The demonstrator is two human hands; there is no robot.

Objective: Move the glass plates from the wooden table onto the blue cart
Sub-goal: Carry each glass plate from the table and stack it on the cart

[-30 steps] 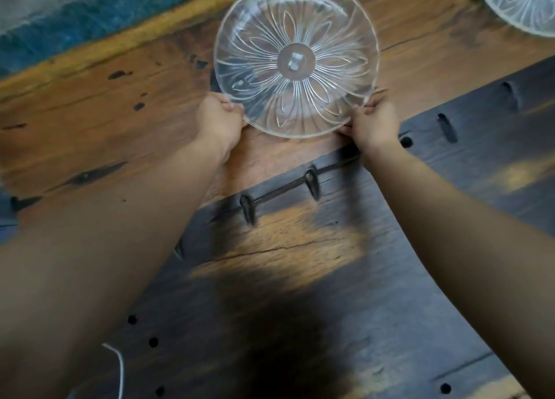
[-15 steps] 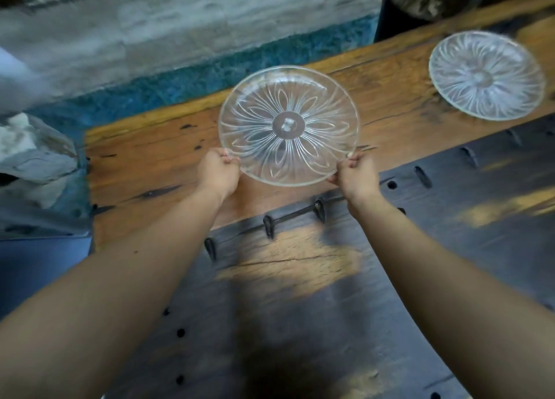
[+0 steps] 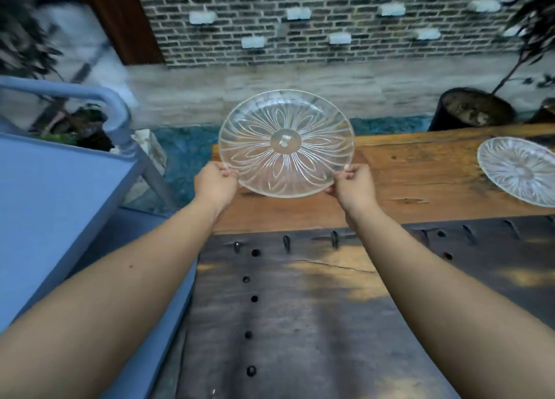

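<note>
Nearest me, two bare forearms reach out over the dark, holed end of the worktop (image 3: 300,323). A second ago the plate (image 3: 285,143) sat low over the wood with the view fixed straight down; now it has come up and the view has lifted with it, so the cart (image 3: 54,194) shows on the left for the first time.

The left hand (image 3: 214,185) pinches the plate's near-left rim, and the right hand (image 3: 354,187) pinches the near-right rim. Both are closed on the glass, thumbs on top. The plate hangs clear of the worktop, tilted a little toward the person, above the lighter plank near the worktop's left end.

To the left, the cart's flat blue top lies bare where I can see it, its pale rail (image 3: 117,113) curving at the far corner. It stands just beside the worktop's edge.

Further right, a second plate (image 3: 522,173) rests on the plank, well apart from the hands.

Behind all this are a brick wall and a potted plant.

The lift looks done, I'd say; what remains for this plate is the swing left and a gentle set-down on the cart. The second plate has yet to go.
</note>
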